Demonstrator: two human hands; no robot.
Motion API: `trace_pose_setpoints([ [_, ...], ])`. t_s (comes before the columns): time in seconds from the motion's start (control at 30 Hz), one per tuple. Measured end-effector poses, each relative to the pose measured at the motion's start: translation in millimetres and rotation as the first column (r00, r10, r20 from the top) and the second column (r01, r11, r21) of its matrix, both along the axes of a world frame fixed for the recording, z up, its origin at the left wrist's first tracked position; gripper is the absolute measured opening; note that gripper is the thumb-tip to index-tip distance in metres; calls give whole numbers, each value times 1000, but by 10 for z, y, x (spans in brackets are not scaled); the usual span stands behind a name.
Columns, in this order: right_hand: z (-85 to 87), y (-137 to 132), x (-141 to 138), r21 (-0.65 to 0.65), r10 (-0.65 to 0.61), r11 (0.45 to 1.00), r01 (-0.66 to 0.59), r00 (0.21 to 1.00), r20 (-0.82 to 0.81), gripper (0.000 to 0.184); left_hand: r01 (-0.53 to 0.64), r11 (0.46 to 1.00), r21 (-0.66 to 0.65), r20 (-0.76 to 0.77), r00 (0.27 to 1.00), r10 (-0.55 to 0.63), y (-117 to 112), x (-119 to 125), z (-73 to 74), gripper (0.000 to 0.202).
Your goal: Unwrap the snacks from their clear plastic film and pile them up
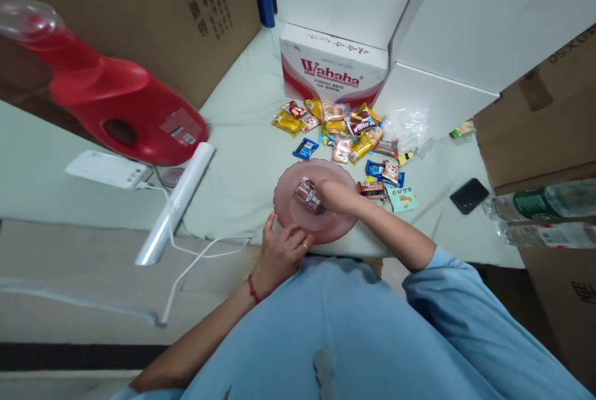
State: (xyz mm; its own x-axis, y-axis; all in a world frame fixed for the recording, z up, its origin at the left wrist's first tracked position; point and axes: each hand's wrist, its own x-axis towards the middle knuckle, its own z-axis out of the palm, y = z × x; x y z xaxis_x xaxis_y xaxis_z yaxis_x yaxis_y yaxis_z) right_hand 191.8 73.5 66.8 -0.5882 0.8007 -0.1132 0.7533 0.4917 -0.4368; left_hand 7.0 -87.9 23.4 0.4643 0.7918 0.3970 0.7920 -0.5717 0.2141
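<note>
A pink glass plate sits near the front edge of a pale sheet. My left hand grips its near rim, fingers curled over the edge. My right hand reaches over the plate and is closed on a dark wrapped snack that rests on or just above the plate's middle. Behind and to the right of the plate lies a pile of several wrapped snacks in yellow, blue, pink and brown wrappers.
A Wahaha carton stands behind the snacks, with white boxes beyond. A red plastic appliance, a white power strip with cable and a plastic roll lie left. A black phone, water bottles and cardboard boxes are right.
</note>
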Motion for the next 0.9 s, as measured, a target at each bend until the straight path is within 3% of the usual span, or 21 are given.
trace_pose_setpoints([
  [0.1, -98, -92, -134, 12, -21, 1000, 19, 989, 147, 29, 38, 999, 5, -17, 999, -38, -11, 29, -52, 31],
  [0.2, 27, -248, 40, 142, -64, 989, 45, 989, 132, 27, -50, 999, -18, 55, 997, 50, -48, -13, -33, 33],
  [0.27, 102, -316, 254, 273, -205, 944, 188, 978, 37, 34, -127, 992, -26, 138, 982, 129, -84, -62, -3, 37],
  [0.33, 103, -338, 474, 307, -397, 866, 394, 916, -57, 46, -163, 986, -13, 225, 961, 162, -115, -114, 11, 42],
  [0.4, 40, -332, 646, 174, -482, 862, 476, 876, -10, 46, -190, 982, 7, 300, 937, 179, -127, -153, 2, 44],
  [0.5, -58, -327, 807, -111, -407, 899, 423, 902, 144, 25, -257, 966, -7, 372, 896, 241, -76, -184, -26, 41],
  [0.57, -46, -358, 932, -166, -414, 885, 435, 898, 147, 26, -309, 950, -28, 397, 869, 295, 1, -199, -37, 37],
  [0.67, 114, -486, 1325, -209, -545, 820, 534, 839, 4, 27, -342, 939, -41, 420, 847, 326, 138, -227, -64, 32],
  [0.73, 270, -595, 1750, -322, -692, 706, 631, 710, -128, 26, -325, 945, -42, 418, 853, 312, 215, -240, -118, 30],
  [0.77, 346, -637, 1998, -389, -774, 624, 678, 604, -189, 26, -312, 949, -42, 409, 861, 301, 245, -241, -159, 29],
  [0.83, 473, -662, 2516, -488, -890, 452, 747, 337, -308, 38, -287, 957, -52, 377, 881, 285, 293, -228, -266, 27],
  [0.9, 554, -587, 3004, -533, -920, 286, 796, 73, -384, 47, -269, 960, -79, 331, 901, 280, 323, -200, -382, 24],
])
